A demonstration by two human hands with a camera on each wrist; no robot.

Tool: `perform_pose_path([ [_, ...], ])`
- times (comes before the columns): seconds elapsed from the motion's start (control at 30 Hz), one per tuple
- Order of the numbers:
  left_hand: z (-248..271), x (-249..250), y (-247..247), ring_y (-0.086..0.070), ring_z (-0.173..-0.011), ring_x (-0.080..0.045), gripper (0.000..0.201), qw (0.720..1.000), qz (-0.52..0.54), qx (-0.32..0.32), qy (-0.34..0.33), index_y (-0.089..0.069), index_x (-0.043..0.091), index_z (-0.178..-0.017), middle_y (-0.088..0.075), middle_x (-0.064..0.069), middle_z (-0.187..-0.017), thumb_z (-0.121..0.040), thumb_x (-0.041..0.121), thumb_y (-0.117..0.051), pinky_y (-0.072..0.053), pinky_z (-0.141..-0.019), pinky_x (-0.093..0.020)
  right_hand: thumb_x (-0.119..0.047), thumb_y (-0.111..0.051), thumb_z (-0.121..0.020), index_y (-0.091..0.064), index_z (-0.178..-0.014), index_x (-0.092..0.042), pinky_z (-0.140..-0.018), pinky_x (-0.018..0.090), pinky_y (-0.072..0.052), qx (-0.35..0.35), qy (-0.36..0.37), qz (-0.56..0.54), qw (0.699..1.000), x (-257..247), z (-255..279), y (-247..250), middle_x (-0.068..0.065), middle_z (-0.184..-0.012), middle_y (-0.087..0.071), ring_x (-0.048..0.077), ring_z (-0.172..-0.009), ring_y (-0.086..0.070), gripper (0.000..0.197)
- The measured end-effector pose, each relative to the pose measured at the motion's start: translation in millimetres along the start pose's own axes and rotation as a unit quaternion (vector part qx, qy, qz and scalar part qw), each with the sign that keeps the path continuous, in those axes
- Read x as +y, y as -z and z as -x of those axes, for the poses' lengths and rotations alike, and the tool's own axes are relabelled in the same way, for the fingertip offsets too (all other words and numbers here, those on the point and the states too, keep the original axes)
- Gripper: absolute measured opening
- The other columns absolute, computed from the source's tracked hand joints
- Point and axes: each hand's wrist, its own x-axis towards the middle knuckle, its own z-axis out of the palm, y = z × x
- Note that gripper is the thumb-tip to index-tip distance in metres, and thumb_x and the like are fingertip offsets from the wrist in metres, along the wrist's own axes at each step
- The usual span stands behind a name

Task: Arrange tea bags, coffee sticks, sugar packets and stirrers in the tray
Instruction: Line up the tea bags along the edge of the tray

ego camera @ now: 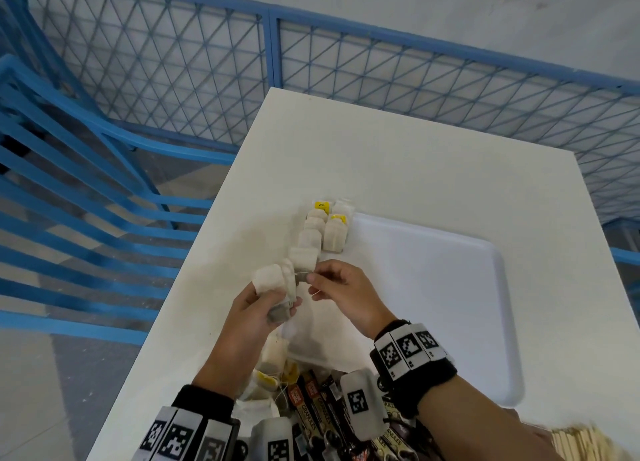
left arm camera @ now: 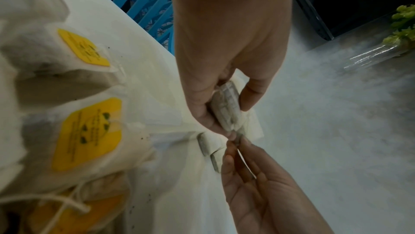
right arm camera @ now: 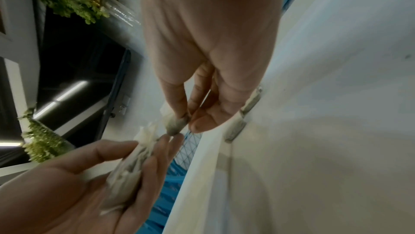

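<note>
Smooth white table [ego camera: 415,155], left hand [ego camera: 256,308] clutching soft papery tea bags [ego camera: 277,280], right hand [ego camera: 343,287] pinching one.

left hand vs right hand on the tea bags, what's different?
The left hand grips a small stack of tea bags between thumb and fingers; the right hand pinches only one tea bag at its fingertips. The left hand sits nearer the table edge, the right over the tray. Both wear marker wristbands and are raised off the table.
</note>
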Motion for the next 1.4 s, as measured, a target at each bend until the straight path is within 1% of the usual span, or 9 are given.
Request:
perform_pose_path([
  [0.17, 0, 2, 0, -0.069, -0.076, -0.017, 0.025, 1.0, 0.008, 0.006, 0.004, -0.061, 0.017, -0.102, -0.071, -0.005, -0.093, -0.093, 0.0, -0.045, -0.054, -0.074, -0.029, -0.007, -0.063, -0.086, -0.06, -0.092, -0.006, -0.054, 0.015, -0.049, 0.102, -0.023, 0.013, 0.994, 4, -12, 24, 0.005, -0.078, -0.062, 0.009, -0.058, -0.058, 0.007],
  [0.33, 2, 1, 4, -0.069, -0.079, -0.018, 0.024, 1.0, -0.005, 0.002, 0.002, -0.061, 0.014, -0.107, -0.07, -0.007, -0.097, -0.094, 0.002, -0.045, -0.053, -0.069, -0.025, -0.011, -0.067, -0.084, -0.063, -0.091, -0.008, -0.048, 0.012, -0.042, 0.181, -0.04, 0.077, 0.98, 12, -31, 41, 0.005, -0.079, -0.065, 0.006, -0.053, -0.056, 0.009],
  [0.5, 2, 0, 5, -0.069, -0.078, -0.017, 0.023, 1.0, 0.002, 0.001, 0.005, -0.06, 0.013, -0.107, -0.071, -0.007, -0.095, -0.094, 0.002, -0.045, -0.055, -0.064, -0.02, -0.015, -0.069, -0.083, -0.067, -0.092, -0.006, -0.052, 0.009, -0.042, 0.201, -0.03, 0.159, 0.966, 15, -42, 41, 0.004, -0.08, -0.066, 0.009, -0.056, -0.055, 0.013],
  [0.7, 2, -2, 7, -0.07, -0.08, -0.018, 0.023, 1.0, 0.007, 0.005, 0.009, -0.061, 0.014, -0.107, -0.071, -0.007, -0.097, -0.093, 0.002, -0.047, -0.054, -0.067, -0.023, -0.015, -0.069, -0.082, -0.067, -0.096, -0.007, -0.077, 0.024, -0.045, 0.219, -0.016, 0.197, 0.955, 16, -48, 35, 0.003, -0.084, -0.063, 0.017, -0.079, -0.057, 0.016],
  [0.9, 2, -3, 8, -0.069, -0.081, -0.018, 0.023, 1.0, 0.014, 0.001, 0.011, -0.06, 0.014, -0.109, -0.069, -0.009, -0.098, -0.094, 0.002, -0.046, -0.054, -0.066, -0.022, -0.014, -0.068, -0.082, -0.065, -0.096, -0.005, -0.066, 0.017, -0.04, 0.231, -0.008, 0.203, 0.952, 17, -48, 33, -0.005, -0.075, -0.058, 0.012, -0.076, -0.054, 0.017],
  [1.0, 0, -3, 8, -0.069, -0.084, -0.019, 0.022, 1.0, 0.012, 0.007, 0.012, -0.06, 0.012, -0.108, -0.069, -0.01, -0.095, -0.093, 0.002, -0.047, -0.054, -0.067, -0.022, -0.015, -0.069, -0.082, -0.061, -0.094, -0.007, -0.056, 0.006, -0.037, 0.241, -0.005, 0.185, 0.953, 19, -48, 32, -0.009, -0.069, -0.055, 0.005, -0.067, -0.052, 0.016],
  [1.13, -2, -3, 7, -0.069, -0.088, -0.022, 0.019, 1.0, 0.007, 0.019, 0.011, -0.062, 0.014, -0.103, -0.071, -0.01, -0.089, -0.093, 0.004, -0.049, -0.051, -0.075, -0.027, -0.025, -0.064, -0.086, -0.057, -0.091, -0.014, -0.063, 0.018, -0.043, 0.251, -0.006, 0.151, 0.956, 17, -43, 29, -0.002, -0.079, -0.06, 0.012, -0.071, -0.056, 0.014],
  [1.23, -3, -4, 6, -0.07, -0.085, -0.02, 0.019, 1.0, 0.005, 0.019, 0.008, -0.063, 0.015, -0.099, -0.073, -0.007, -0.084, -0.092, 0.004, -0.049, -0.052, -0.073, -0.026, -0.026, -0.058, -0.089, -0.059, -0.089, -0.017, -0.068, 0.023, -0.045, 0.214, 0.006, 0.145, 0.966, 10, -31, 20, -0.002, -0.08, -0.064, 0.014, -0.071, -0.056, 0.009],
  [1.4, -3, -4, 3, -0.071, -0.08, -0.017, 0.021, 1.0, -0.007, 0.005, -0.005, -0.064, 0.013, -0.099, -0.075, -0.002, -0.085, -0.091, 0.0, -0.049, -0.056, -0.073, -0.027, -0.032, -0.056, -0.092, -0.063, -0.098, -0.019, -0.056, 0.009, -0.04, -0.01, -0.007, 0.128, 0.992, -4, -1, 1, -0.005, -0.086, -0.066, 0.006, -0.066, -0.055, 0.016],
])
